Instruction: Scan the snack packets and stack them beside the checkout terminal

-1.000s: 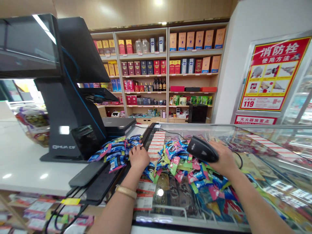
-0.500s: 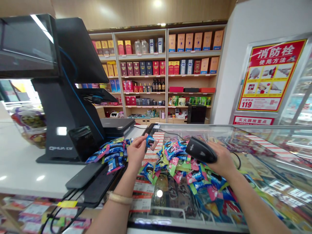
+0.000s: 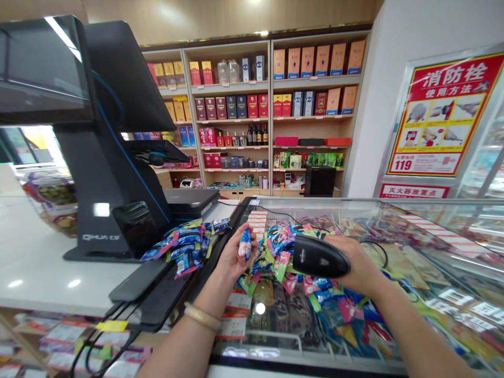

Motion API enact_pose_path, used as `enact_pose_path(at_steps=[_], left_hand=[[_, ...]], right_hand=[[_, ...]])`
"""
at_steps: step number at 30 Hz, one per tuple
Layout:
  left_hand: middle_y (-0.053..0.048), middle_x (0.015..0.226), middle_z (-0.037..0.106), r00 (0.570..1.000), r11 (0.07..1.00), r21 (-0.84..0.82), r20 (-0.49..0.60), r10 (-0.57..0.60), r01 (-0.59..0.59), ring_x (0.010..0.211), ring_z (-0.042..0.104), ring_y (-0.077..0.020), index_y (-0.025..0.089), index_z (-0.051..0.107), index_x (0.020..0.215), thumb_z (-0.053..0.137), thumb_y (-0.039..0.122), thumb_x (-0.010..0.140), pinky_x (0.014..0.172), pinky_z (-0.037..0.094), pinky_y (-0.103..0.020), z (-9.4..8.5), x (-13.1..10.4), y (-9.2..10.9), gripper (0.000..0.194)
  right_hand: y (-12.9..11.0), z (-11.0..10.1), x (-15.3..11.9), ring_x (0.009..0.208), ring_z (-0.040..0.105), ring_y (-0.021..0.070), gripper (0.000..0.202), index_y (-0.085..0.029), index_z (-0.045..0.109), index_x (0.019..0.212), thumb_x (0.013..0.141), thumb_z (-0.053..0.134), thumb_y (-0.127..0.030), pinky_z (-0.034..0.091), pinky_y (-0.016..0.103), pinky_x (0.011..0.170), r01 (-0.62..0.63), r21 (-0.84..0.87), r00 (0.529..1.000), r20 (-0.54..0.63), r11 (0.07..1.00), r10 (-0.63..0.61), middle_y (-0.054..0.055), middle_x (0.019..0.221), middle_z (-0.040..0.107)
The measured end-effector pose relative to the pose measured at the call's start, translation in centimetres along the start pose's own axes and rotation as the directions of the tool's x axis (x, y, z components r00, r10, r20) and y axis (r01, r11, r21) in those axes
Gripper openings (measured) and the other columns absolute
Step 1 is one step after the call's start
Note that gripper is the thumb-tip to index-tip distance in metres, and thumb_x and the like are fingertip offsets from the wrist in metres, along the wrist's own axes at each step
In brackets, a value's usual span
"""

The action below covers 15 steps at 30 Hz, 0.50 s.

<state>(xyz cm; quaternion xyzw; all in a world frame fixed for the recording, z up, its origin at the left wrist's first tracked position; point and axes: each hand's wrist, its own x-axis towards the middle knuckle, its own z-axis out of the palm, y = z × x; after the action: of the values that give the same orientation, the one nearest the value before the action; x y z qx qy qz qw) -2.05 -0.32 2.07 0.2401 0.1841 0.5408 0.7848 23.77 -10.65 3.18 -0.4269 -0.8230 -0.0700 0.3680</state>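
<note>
A small blue and white packet (image 3: 244, 245) is held in my left hand (image 3: 235, 252), fingers curled round it, over the glass-topped case. My right hand (image 3: 358, 265) grips a black handheld scanner (image 3: 321, 256), whose head faces left toward the packet. Beneath and around the scanner lies a loose heap of blue, pink and green packets (image 3: 281, 239) on the glass. A second pile of similar packets (image 3: 189, 247) rests at the left, beside the base of the black terminal.
The black point-of-sale terminal (image 3: 114, 173) stands on the white counter (image 3: 31, 262) at the left. Black devices with cables (image 3: 153, 304) lie at the counter's edge. Boxes fill the shelves (image 3: 232, 118) behind; a red poster (image 3: 444, 115) hangs at the right.
My left hand has moved slightly right and turned, showing the packet upright in its fingers. The scanner has shifted a little left and levelled. One packet now lies at the right end of the left pile.
</note>
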Motion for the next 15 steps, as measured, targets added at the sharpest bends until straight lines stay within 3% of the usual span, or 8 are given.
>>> enact_pose_path(at_steps=[11, 15], left_hand=[[-0.001, 0.074, 0.058, 0.998, 0.980, -0.187, 0.016, -0.060, 0.062, 0.060, 0.057, -0.0058, 0.015, 0.063, 0.086, 0.043, 0.001, 0.086, 0.051, 0.047, -0.013, -0.38, 0.39, -0.39, 0.024], [-0.002, 0.076, 0.059, 0.997, 0.983, -0.172, 0.019, -0.069, 0.071, 0.061, 0.058, -0.0063, 0.015, 0.063, 0.083, 0.044, -0.001, 0.084, 0.052, 0.048, -0.013, -0.50, 0.41, -0.57, 0.025]], right_hand=[[-0.84, 0.10, 0.28, 0.063, 0.053, 0.0151, 0.005, -0.021, 0.054, 0.072, 0.069, 0.053, -0.018, 0.039, 0.025, 0.060, -0.015, -0.030, 0.997, 0.075, 0.999, 0.017, 0.001, 0.067, 0.057], [-0.93, 0.07, 0.31, 0.063, 0.053, 0.0156, 0.005, -0.021, 0.055, 0.073, 0.070, 0.052, -0.018, 0.040, 0.025, 0.061, -0.019, -0.030, 0.997, 0.075, 0.999, 0.021, 0.001, 0.067, 0.058]])
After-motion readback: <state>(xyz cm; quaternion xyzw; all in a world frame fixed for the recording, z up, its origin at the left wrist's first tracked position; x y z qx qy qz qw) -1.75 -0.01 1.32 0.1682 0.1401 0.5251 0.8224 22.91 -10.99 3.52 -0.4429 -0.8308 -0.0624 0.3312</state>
